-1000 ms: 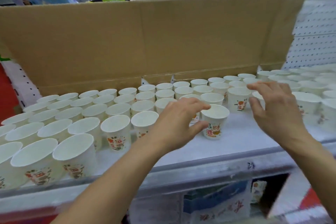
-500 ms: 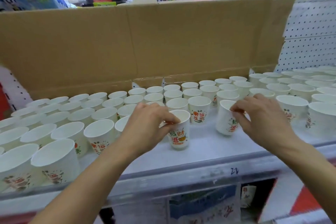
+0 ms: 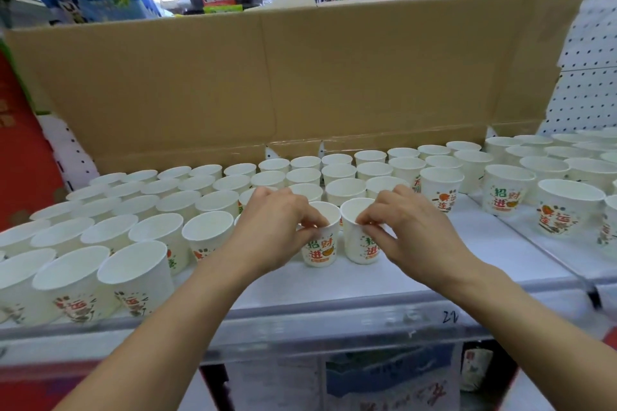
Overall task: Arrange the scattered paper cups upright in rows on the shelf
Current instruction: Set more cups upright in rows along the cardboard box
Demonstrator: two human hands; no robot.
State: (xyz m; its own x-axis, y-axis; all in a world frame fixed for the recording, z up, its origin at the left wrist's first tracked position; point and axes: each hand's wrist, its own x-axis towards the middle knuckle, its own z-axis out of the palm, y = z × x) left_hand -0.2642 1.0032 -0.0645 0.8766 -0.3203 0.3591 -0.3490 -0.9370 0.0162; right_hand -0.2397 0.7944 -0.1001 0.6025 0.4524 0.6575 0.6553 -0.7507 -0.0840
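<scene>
Several white paper cups with red and green print stand upright in rows on the white shelf (image 3: 450, 264). My left hand (image 3: 270, 230) pinches the rim of one paper cup (image 3: 322, 252) at the front of the rows. My right hand (image 3: 410, 230) pinches the rim of a second paper cup (image 3: 357, 247) right beside it. Both cups stand upright on the shelf, almost touching each other. A single cup (image 3: 440, 188) stands just right of my right hand, and more cups (image 3: 509, 188) fill the shelf's right end.
A tall brown cardboard sheet (image 3: 283, 77) stands behind the cups. White pegboard (image 3: 587, 83) rises at the right. Bare shelf lies in front of and to the right of the two held cups. Coloured goods sit above the cardboard. A lower shelf with packages shows below.
My right hand has slid its cup leftward until it stands next to the cup in my left hand. The left hand and its cup shifted slightly left too.
</scene>
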